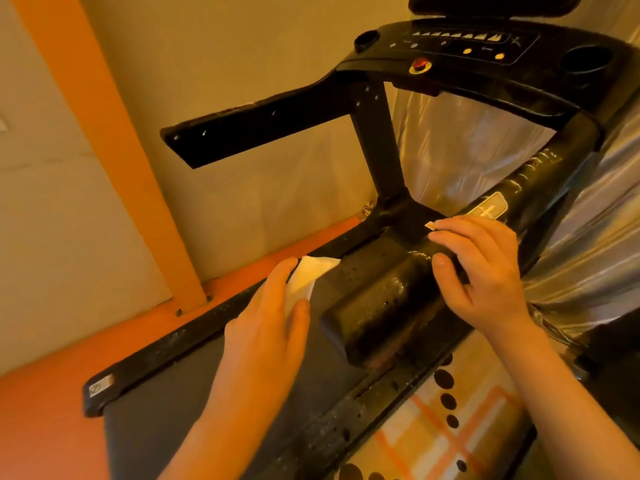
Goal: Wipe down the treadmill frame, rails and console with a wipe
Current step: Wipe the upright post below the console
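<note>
A black treadmill fills the view. Its console (pixel 478 46) with a red stop button sits at the top right. The right handrail (pixel 391 299) runs toward me from the console, its surface wet and glossy. My right hand (pixel 485 271) grips this rail from above, fingers curled over it near a silver label, with a small pale scrap at the fingertips. My left hand (pixel 270 320) holds a white wipe (pixel 308 278) between thumb and fingers, just left of the rail's end, above the belt (pixel 180 410). The left handrail (pixel 263 129) sticks out on the far side.
The left side rail (pixel 166 351) of the deck runs along an orange floor strip by a beige wall with an orange post (pixel 114 133). Shiny silver curtain fabric (pixel 588 237) hangs right of the treadmill. A patterned mat (pixel 450 427) lies at the lower right.
</note>
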Motion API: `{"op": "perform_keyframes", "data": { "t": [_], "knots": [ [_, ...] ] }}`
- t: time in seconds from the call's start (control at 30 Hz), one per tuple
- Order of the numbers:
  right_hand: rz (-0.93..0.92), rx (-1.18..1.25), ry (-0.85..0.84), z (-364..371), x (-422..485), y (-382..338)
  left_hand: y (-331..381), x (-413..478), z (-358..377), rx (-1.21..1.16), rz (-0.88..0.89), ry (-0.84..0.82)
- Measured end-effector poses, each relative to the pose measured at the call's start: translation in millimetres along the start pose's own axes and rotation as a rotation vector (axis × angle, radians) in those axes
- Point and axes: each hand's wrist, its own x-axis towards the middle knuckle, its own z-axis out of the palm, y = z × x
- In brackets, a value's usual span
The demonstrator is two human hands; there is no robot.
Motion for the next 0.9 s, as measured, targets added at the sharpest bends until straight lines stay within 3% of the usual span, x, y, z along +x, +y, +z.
{"op": "perform_keyframes", "data": {
  "t": [0.2, 0.47, 0.67, 0.8, 0.9],
  "knots": [
    [-0.103, 0.078, -0.098, -1, 8, 24, 20, -11, 23, 0.175, 0.088, 0.108],
    [-0.212, 0.168, -0.248, 6, 7, 54, 45, -21, 45, 0.300, 0.064, -0.108],
    [-0.248, 0.204, -0.281, 14, 1, 68, 13, -3, 45, 0.409, 0.245, 0.012],
    [-0.192, 0.233, -0.257, 15, 0, 77, 10, 12, 41, 0.254, 0.257, -0.012],
    [-0.177, 0.243, -0.241, 16, -1, 76, 8, 19, 43, 0.200, 0.303, -0.173]
  ]
}}
